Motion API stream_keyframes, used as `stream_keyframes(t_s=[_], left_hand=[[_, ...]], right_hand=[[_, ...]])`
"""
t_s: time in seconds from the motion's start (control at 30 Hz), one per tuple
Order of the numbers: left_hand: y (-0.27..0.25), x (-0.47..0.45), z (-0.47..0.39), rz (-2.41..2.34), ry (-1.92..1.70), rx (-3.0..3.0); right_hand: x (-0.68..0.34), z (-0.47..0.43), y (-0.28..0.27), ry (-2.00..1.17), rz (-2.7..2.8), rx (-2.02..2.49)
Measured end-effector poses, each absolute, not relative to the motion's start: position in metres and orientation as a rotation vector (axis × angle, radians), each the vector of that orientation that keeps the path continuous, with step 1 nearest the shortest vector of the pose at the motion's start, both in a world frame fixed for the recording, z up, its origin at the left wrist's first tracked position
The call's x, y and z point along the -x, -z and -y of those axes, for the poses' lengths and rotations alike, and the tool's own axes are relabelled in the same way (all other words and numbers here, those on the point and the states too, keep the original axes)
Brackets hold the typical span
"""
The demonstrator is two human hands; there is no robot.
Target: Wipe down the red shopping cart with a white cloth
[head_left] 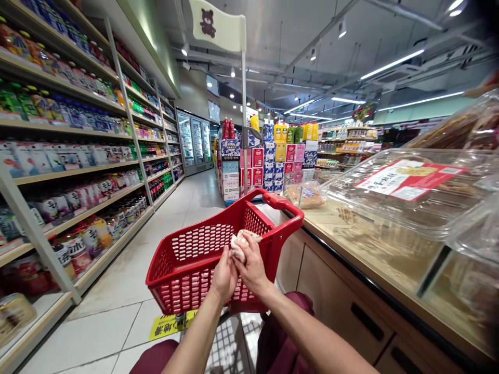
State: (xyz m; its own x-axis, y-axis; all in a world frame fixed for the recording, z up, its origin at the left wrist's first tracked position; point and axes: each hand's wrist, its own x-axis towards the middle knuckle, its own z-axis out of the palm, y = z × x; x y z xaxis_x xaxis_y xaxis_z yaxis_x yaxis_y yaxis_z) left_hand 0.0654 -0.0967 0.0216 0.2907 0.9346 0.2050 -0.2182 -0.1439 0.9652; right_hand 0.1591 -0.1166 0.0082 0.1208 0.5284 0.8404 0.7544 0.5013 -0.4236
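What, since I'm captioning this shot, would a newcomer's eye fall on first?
Probably the bright red cart in the centre foreground, then the pale bear flag near the top. At mid-picture, the right hand clasps a whitish bundle, the left hand close beside it. At right, a clear plastic container with a red-and-white label stands out.

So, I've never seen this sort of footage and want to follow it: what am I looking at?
There is no machine here. This single picture comes from a camera worn on a person's head, facing forward and down, so the left hand and right hand are the wearer's own. They are together on a crumpled whitish thing, perhaps a cloth, beside a red shopping cart. On the right, clear plastic packs lie on a counter; on the left, shelves hold drinks.
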Motion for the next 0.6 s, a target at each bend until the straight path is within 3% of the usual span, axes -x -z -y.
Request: stream_keyframes(t_s=[0.17,0.3,0.43,0.6], left_hand=[[-0.017,-0.022,0.082,-1.312,-1.314,-1.703],[0.015,0.002,0.079,-1.885,-1.082,-2.130],[0.034,0.005,0.082,-1.962,-0.898,-2.351],[0.036,0.006,0.081,-2.016,-0.844,-2.491]], right_hand=[[-0.254,0.116,-0.040,0.512,1.455,1.275],[-0.250,0.107,-0.030,0.615,1.665,1.417],[-0.203,0.096,-0.009,0.617,1.981,1.294],[-0.277,0.101,-0.033,0.702,1.658,1.469]])
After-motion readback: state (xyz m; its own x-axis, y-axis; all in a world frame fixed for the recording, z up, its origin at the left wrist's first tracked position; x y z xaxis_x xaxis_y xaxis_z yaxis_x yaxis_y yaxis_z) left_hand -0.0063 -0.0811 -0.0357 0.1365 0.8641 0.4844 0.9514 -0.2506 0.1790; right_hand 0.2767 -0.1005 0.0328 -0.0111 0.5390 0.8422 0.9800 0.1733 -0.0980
